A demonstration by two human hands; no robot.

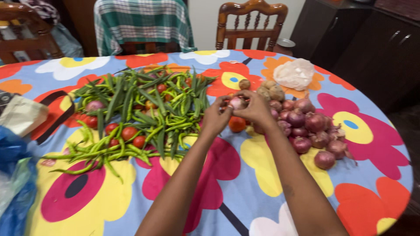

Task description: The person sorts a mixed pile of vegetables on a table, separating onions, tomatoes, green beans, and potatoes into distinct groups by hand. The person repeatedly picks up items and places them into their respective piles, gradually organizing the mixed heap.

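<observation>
Both hands up over the table now: left hand and right hand meet around one onion, fingers of each pinched on it, holding it above the cloth. It's small, pale pink, papery skin. Just right of the hands lies the onion pile; potatoes behind; green beans and tomatoes spread left.
</observation>
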